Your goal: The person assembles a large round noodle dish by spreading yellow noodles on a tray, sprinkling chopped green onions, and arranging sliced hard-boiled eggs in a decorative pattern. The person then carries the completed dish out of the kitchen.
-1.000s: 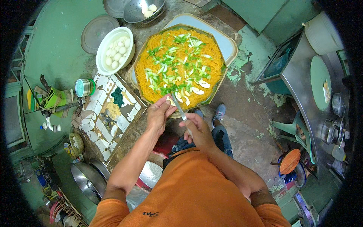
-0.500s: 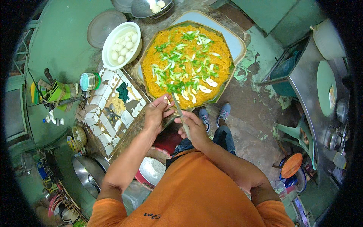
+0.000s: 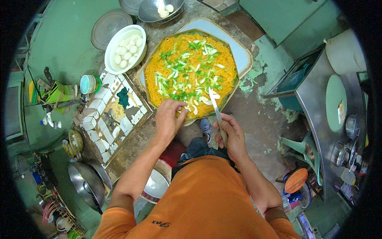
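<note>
A tray of orange noodles (image 3: 167,71) is strewn with chopped green leaves, pale strips and egg slices (image 3: 194,110). Over its near edge, my left hand (image 3: 170,117) has its fingertips pinched down beside the egg slices; what they hold, if anything, is hidden. My right hand (image 3: 234,137) grips the handle of a kitchen knife (image 3: 215,106), the blade pointing up and away over the tray's near right edge. Left of the tray stands a white bowl (image 3: 110,59) of peeled eggs (image 3: 128,51).
A grey colander (image 3: 148,12) with a few eggs sits at the back of the counter. Broken white tiles (image 3: 104,106) cover the counter's left part, a dark green cloth (image 3: 123,97) on them. To the right is a metal table (image 3: 310,93) with a pale green board (image 3: 336,91).
My left hand has moved from beside the knife, where it held an egg piece, down onto the noodles. The knife and my right hand have swung away to the right.
</note>
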Demonstrator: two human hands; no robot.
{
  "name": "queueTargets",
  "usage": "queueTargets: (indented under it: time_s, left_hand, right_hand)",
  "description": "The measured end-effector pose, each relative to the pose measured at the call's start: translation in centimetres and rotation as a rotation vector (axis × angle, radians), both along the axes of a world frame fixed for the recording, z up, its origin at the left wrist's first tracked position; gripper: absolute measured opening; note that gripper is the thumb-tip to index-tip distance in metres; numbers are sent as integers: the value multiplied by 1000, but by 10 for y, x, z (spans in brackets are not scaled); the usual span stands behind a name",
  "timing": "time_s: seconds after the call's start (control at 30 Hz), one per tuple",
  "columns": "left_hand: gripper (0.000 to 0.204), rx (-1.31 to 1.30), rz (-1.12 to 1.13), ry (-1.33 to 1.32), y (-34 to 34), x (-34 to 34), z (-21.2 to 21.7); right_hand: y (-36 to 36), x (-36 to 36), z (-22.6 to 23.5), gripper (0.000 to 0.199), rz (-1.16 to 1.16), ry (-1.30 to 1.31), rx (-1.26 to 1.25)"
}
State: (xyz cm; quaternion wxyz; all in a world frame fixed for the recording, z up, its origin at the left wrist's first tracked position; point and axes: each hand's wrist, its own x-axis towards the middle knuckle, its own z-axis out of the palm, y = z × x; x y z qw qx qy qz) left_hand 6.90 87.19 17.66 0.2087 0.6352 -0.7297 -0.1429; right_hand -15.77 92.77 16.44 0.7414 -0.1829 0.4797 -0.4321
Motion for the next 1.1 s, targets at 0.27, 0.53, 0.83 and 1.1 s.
queueTargets:
  time_s: [0.27, 0.53, 0.83, 1.1]
  left_hand:
    - [20, 47, -358, -283, -25, -18, -2]
    - [22, 109, -536, -380, -43, -17, 7]
    - [38, -51, -215, -264, -31, 32, 45]
    - [25, 23, 155, 278, -24, 44, 31]
  right_hand:
    - [-15, -35, -3, 30, 5, 89, -63]
    - [-28, -63, -9, 30, 53, 107, -43]
    - [-37, -79, -13, 28, 111, 236, -31]
    - [-36, -46, -9, 27, 490, 680, -530]
